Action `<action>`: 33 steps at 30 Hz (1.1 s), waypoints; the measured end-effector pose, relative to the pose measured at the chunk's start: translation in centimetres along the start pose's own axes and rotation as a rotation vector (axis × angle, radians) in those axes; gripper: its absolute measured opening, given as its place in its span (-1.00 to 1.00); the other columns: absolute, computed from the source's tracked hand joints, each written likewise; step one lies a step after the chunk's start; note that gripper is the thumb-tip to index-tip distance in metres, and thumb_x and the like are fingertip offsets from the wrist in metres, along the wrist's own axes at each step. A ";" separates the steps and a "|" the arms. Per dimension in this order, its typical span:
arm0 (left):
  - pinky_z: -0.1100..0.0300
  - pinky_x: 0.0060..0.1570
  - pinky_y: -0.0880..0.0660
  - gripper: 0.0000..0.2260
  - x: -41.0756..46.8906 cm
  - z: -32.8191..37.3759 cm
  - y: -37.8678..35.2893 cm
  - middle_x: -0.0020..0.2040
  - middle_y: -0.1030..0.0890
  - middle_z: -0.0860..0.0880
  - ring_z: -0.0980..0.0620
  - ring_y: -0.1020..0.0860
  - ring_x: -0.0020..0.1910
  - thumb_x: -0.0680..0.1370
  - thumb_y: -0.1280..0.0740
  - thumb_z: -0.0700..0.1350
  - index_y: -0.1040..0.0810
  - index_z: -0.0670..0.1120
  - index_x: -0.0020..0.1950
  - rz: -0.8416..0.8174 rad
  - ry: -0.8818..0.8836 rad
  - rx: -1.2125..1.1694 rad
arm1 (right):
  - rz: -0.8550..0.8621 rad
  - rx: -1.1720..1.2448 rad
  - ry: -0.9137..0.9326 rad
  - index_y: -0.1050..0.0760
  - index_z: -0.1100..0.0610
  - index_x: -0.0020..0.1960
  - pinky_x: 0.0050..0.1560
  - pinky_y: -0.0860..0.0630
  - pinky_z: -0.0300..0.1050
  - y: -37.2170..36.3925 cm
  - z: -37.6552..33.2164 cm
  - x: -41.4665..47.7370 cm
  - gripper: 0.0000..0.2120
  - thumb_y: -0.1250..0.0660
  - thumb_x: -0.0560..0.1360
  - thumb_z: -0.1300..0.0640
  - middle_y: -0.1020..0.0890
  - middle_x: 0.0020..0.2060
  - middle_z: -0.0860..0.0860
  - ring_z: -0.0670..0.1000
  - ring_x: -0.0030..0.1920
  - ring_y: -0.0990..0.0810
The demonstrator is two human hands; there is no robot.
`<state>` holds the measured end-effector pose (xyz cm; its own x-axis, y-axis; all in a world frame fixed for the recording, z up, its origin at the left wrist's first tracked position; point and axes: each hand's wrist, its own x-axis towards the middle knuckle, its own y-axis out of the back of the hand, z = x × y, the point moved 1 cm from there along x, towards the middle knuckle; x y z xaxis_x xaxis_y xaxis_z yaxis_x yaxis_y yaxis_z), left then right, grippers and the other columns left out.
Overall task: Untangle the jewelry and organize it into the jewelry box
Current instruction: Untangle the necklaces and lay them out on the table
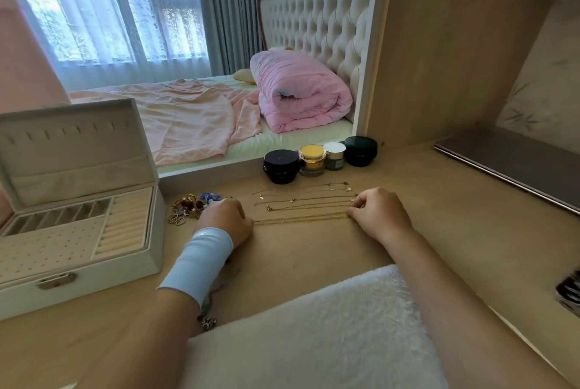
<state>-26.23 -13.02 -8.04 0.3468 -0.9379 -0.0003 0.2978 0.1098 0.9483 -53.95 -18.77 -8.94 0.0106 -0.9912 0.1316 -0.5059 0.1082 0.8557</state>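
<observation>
Head view is showing your gold chain (301, 218) lying stretched straight across the middle of the frame, its long axis running left to right on the table (439, 216). Your left hand (224, 219) is curling closed, pinning the chain's left end; your right hand (379, 214) is pinching its right end with fingers bent shut. The jewelry box (78, 275) is sitting open at the left edge.

Matt light wood-grain desk (439, 216); thin shiny gold-metal chains (301, 217); jewelry box (94, 275) clad in matt pale leatherette, lined with velvety cloth; glossy jars (281, 165).
</observation>
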 end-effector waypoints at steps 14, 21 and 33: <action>-0.03 0.53 0.09 -0.40 -3.1 1.0 -0.6 0.61 0.11 0.05 -0.01 0.13 0.58 0.64 -0.03 0.20 0.07 0.01 0.61 -0.350 -0.337 0.111 | -0.305 -0.345 0.146 -0.04 0.06 0.64 0.57 -0.05 0.13 0.1 -2.2 -3.6 -0.43 -0.05 0.69 -0.09 0.00 0.64 0.06 0.11 0.62 0.03; 0.07 0.50 0.24 -0.36 -2.9 0.9 -2.2 0.58 0.28 0.03 0.08 0.28 0.55 0.64 0.09 0.25 0.23 -0.02 0.58 -0.451 -0.355 0.212 | -0.459 -0.345 0.090 0.26 0.07 0.64 0.59 0.26 0.14 -1.1 -0.9 -4.0 -0.27 0.07 0.66 -0.27 0.33 0.60 0.02 0.01 0.59 0.35; 0.13 0.50 0.03 -0.53 -5.3 -1.6 2.2 0.58 -0.08 0.10 0.08 -0.01 0.56 0.67 -0.03 0.09 -0.07 0.08 0.58 -0.168 -0.438 -0.040 | -0.286 -0.268 0.354 -0.06 -0.02 0.64 0.58 0.02 0.10 0.3 -5.5 -4.9 -0.41 -0.14 0.67 -0.11 -0.03 0.64 0.00 0.04 0.63 0.02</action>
<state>-26.00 -7.25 -6.47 -0.1145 -0.9934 -0.0106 0.3549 -0.0509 0.9335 -49.39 -13.45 -6.58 0.4299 -0.9029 -0.0047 -0.2027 -0.1016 0.9740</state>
